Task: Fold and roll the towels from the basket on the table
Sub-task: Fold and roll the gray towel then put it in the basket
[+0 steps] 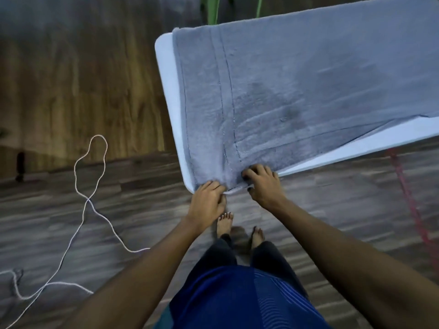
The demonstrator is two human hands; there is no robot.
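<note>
Two hands, left hand and right hand, fingers curled, pinch near end of towel lying flat on counter; step probably rolling start; next: turn end over evenly.

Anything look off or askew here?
The grey terry towel shows a darker patch near its middle, maybe damp or brushed nap. Its near edge runs skewed across the white table. A loose white cord lies looped on the wood floor.
</note>
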